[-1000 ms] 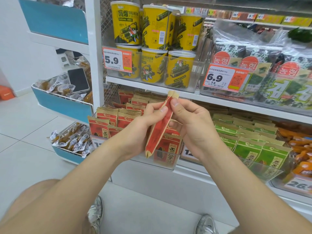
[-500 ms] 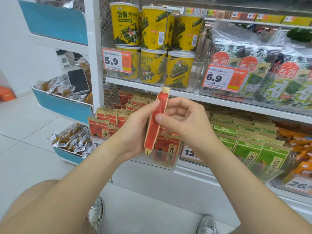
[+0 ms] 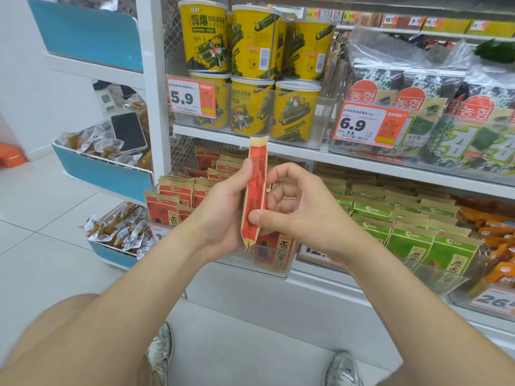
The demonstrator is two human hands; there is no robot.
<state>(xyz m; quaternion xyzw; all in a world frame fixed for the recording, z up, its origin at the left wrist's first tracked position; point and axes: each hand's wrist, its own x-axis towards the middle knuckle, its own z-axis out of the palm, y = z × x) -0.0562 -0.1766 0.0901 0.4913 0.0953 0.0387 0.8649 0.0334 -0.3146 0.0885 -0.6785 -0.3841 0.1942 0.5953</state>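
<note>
Packet stands pinched (edge-on) between fingers of my left hand and right hand, so I judge it unplaced, its bin just behind the fingers.

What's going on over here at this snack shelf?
A person crouched at a shop shelving unit holds one red packet upright and edge-on to the camera. The left hand grips its side, and the right hand pinches its lower end. Behind it sits a clear bin of matching packets, with green packets to the right and yellow tubs on the upper shelf.
</note>
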